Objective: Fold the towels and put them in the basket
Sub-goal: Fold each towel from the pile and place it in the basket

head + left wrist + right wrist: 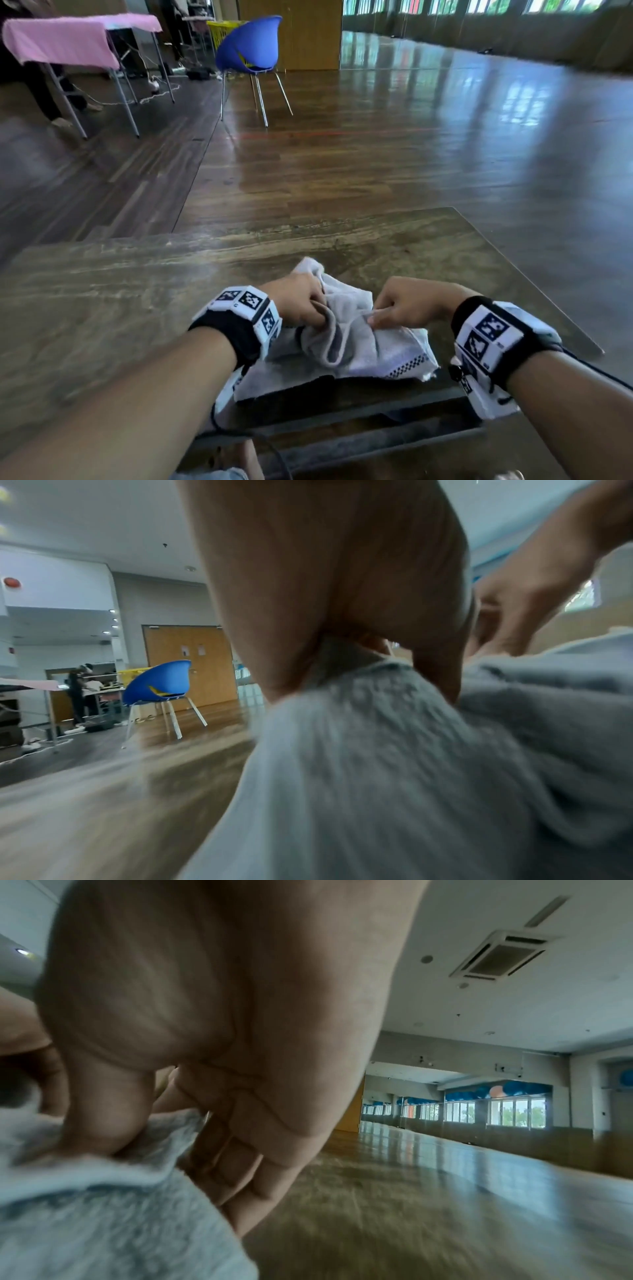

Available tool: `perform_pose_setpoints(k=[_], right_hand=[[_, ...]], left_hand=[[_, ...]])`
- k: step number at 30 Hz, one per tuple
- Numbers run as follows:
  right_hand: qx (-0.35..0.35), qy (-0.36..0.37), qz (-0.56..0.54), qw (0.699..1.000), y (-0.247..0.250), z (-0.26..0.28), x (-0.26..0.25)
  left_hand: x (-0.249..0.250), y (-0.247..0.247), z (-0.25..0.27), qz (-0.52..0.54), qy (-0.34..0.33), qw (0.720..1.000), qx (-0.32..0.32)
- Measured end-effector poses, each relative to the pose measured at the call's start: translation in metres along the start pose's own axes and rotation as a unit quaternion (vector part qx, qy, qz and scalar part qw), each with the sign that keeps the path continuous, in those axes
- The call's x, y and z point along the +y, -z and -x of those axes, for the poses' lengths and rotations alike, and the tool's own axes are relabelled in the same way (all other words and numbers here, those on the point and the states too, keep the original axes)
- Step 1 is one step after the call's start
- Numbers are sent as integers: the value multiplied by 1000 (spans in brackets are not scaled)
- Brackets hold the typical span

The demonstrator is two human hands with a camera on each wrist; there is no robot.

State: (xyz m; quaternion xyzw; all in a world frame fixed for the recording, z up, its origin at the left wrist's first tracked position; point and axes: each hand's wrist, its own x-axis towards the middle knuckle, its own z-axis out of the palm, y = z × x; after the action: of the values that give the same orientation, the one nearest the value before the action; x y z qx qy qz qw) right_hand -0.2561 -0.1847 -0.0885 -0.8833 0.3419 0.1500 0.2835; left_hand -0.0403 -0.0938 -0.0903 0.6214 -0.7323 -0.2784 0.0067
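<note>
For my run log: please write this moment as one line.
stage: unfolded | towel: crumpled on table | left hand: grips towel | right hand: pinches towel | basket: unseen

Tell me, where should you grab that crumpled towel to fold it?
Probably by its near hemmed edge, at the checkered corner, coming from the front. The towel is bunched where the left hand and right hand pinch it; the edge lies flatter.

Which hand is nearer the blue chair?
Left. The left hand grips the towel on the blue chair side; the right hand pinches it farther right.
</note>
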Motion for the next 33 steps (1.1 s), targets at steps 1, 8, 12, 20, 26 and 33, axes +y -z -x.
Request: perform_pose_setpoints(k=[1, 8, 12, 20, 26, 33], right_hand=[[-14, 2, 14, 1000, 11, -5, -3], [365, 63, 29, 928, 131, -48, -22], [481, 11, -10, 877, 184, -55, -14], [450, 17, -263, 853, 187, -76, -7], [471, 59, -318, 821, 174, -109, -3], [461, 72, -186, 865, 133, -92, 6]], left_hand=[[1, 4, -6, -11, 6, 1000, 22], [-13, 109, -31, -67, 52, 939, 332], [-37, 162, -14, -128, 129, 874, 451], [-58, 177, 14, -34, 204, 857, 472], [-69, 175, 10, 186, 165, 842, 478], [-71, 134, 30, 79, 187, 893, 403]])
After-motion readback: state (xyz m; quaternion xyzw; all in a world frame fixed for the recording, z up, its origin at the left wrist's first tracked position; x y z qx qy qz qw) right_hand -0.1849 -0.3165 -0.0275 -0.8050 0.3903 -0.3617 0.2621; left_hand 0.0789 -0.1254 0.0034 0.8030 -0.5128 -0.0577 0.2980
